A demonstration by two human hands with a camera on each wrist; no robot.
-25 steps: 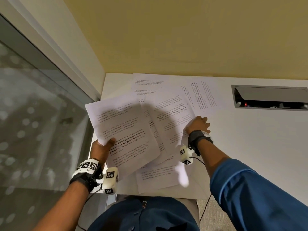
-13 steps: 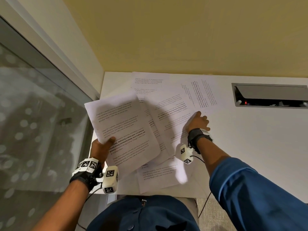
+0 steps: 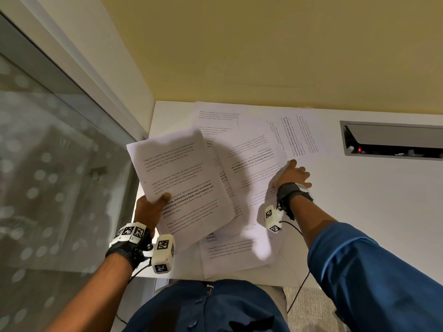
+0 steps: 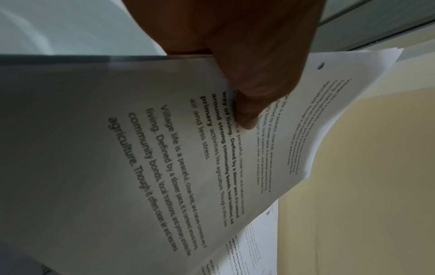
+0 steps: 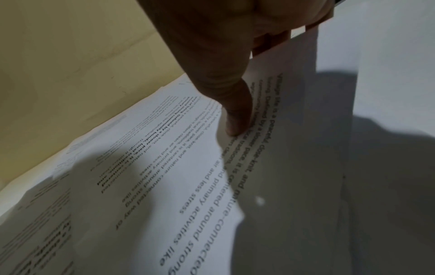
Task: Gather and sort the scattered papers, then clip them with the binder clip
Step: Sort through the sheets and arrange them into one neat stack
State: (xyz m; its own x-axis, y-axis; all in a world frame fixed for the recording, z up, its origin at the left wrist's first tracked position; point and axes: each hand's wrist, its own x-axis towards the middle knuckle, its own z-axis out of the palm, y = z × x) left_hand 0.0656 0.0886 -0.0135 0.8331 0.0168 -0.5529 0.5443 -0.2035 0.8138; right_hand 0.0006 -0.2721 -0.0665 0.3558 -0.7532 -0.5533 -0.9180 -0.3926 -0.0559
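My left hand holds a thin stack of printed papers up over the table's left edge, thumb on top of the stack. My right hand pinches the right edge of an upside-down printed sheet in the middle of the table. Its thumb lies on top of that sheet and the fingers go under the raised edge. More loose sheets lie at the back, sideways at the back right and near me. No binder clip shows in any view.
The white table meets a yellow wall at the back. A recessed cable box sits open in the tabletop at the right. A frosted glass partition runs along the left side.
My right hand has slid farther from me along the middle sheet's right edge. The left hand and its stack have barely moved.
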